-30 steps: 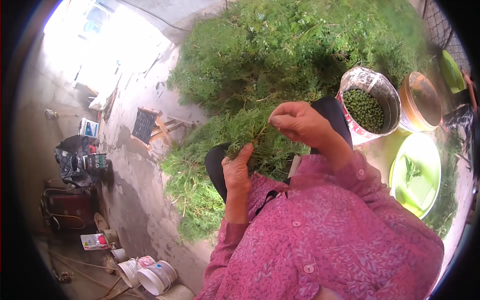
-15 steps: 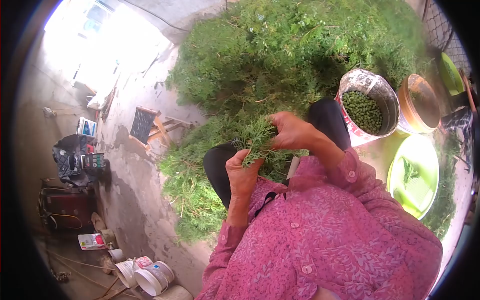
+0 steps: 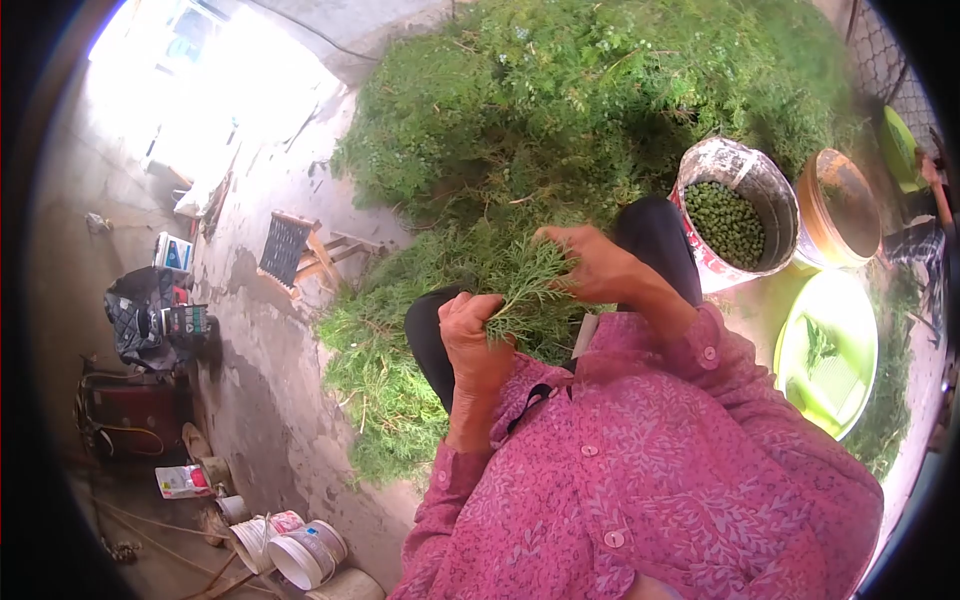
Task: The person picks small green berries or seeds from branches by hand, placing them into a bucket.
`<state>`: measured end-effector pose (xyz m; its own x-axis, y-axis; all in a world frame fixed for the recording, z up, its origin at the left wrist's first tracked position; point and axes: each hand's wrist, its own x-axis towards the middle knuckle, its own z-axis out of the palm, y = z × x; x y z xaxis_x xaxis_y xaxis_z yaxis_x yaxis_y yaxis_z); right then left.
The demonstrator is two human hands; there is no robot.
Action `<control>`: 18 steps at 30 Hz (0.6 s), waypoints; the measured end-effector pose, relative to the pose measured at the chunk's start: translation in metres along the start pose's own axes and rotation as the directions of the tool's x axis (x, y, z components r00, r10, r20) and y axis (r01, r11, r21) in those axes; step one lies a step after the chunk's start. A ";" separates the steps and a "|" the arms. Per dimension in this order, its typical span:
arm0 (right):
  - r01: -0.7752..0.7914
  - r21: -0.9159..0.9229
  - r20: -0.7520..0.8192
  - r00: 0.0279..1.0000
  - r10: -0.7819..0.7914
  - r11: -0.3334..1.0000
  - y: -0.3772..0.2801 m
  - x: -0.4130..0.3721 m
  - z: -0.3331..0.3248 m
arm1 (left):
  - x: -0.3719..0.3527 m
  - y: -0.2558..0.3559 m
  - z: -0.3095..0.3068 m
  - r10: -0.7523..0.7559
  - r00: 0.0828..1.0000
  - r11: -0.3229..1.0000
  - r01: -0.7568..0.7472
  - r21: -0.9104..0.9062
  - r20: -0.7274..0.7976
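My left hand (image 3: 474, 338) is closed around the stem end of a green cypress sprig (image 3: 530, 283), its fronds fanning to the right. On the sprig's other side, my right hand (image 3: 592, 264) has its fingers curled in against the fronds. Leaves partly cover those fingertips, so what they pinch is hidden. Both hands are above my lap, between my dark-trousered knees. Just beyond lies a big heap of cut cypress branches (image 3: 590, 90). Right of my knee, a white-and-red bucket (image 3: 690, 245) holds many small round green cones (image 3: 725, 222).
An orange-tan bucket (image 3: 815, 225) adjoins the cone bucket. Below it is a lime-green basin (image 3: 860, 345) with a sprig inside. A low folding stool (image 3: 290, 250) stands left of the heap. White pails (image 3: 310, 556) sit at lower left. Another person's arm (image 3: 938, 185) shows far right.
The left hand has shifted slightly up and left, the hands drawing a little apart. More of the sprig now shows between them, fanned toward the right hand.
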<state>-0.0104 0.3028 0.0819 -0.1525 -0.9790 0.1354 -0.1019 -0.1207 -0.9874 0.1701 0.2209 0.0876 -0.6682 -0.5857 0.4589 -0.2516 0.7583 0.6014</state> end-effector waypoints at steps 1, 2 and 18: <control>-0.005 -0.143 -0.026 1.000 0.001 0.990 0.002 0.000 -0.001 | 0.002 0.000 -0.001 -0.013 1.000 1.000 0.013 0.000 0.004; -0.004 -0.143 -0.029 1.000 0.000 0.990 0.004 0.000 -0.001 | 0.003 0.000 -0.002 -0.011 1.000 1.000 0.011 0.000 0.005; 0.274 0.547 -0.697 0.672 0.250 0.791 0.000 -0.025 -0.093 | 0.017 0.022 -0.040 0.445 0.892 0.852 -0.397 0.342 -0.075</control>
<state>-0.0976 0.3424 0.0865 -0.8134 -0.5731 -0.0993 0.4158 -0.4536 -0.7882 0.1811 0.2161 0.1349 -0.6556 -0.2063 0.7264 -0.1888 0.9762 0.1069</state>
